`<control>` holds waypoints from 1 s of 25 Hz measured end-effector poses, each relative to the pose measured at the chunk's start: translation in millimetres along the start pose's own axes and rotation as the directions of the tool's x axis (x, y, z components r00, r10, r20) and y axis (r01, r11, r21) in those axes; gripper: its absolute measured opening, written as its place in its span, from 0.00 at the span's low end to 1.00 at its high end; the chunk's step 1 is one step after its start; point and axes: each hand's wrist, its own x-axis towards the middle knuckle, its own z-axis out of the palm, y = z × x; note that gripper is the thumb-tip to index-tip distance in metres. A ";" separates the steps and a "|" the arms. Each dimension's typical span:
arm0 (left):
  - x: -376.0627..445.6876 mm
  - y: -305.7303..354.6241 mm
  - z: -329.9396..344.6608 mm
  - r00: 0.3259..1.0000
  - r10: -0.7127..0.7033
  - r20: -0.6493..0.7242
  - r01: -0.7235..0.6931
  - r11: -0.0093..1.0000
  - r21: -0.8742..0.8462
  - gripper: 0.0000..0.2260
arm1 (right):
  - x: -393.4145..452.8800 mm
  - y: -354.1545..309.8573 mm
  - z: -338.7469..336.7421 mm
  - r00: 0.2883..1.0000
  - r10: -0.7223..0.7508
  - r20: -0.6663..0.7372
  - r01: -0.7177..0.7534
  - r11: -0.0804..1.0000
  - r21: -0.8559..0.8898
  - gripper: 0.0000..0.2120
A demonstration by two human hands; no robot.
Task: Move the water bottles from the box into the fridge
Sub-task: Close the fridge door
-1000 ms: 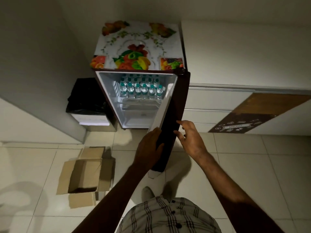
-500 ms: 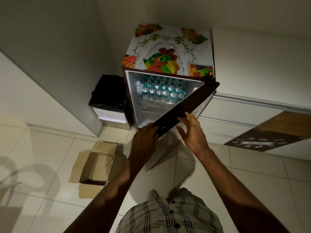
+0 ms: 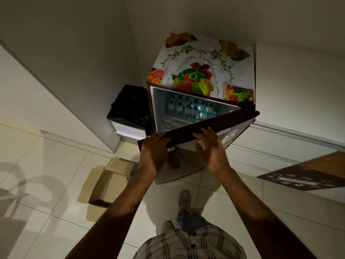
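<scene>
Your left hand (image 3: 153, 152) curls over the door (image 3: 203, 128) edge; your right hand (image 3: 211, 148) lies on it, fingers straight and spread. The box (image 3: 108, 182) sits open on the floor; the water bottles (image 3: 192, 109) stand inside the fridge (image 3: 201, 71).

Your left hand (image 3: 154, 152) grips the free edge of the dark fridge door (image 3: 209, 126), your right hand (image 3: 211, 148) lies flat against its face. The door stands partly ajar; bottles (image 3: 192, 109) crowd the shelf inside. The cardboard box (image 3: 106, 182) sits open on the tiles beside you.
</scene>
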 end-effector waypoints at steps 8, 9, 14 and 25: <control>60.0 -12.4 -3.1 0.976 -0.219 0.010 0.217 0.972 0.091 0.15 | 46.0 5.2 11.9 0.995 -0.100 0.017 0.101 0.980 -0.169 0.21; 65.0 -13.7 -2.1 0.969 -0.245 -0.017 0.246 0.966 0.084 0.15 | 49.9 5.0 13.7 0.994 -0.105 0.007 0.104 0.978 -0.180 0.22; 83.4 -16.9 4.3 0.941 -0.331 -0.075 0.330 0.944 -0.024 0.18 | 76.5 8.9 22.5 0.995 -0.102 0.003 0.101 0.983 -0.156 0.24; 148.2 -63.7 23.2 0.978 -0.174 0.116 0.178 0.984 -0.023 0.23 | 119.6 1.5 36.1 0.999 -0.017 -0.036 0.013 0.992 -0.122 0.26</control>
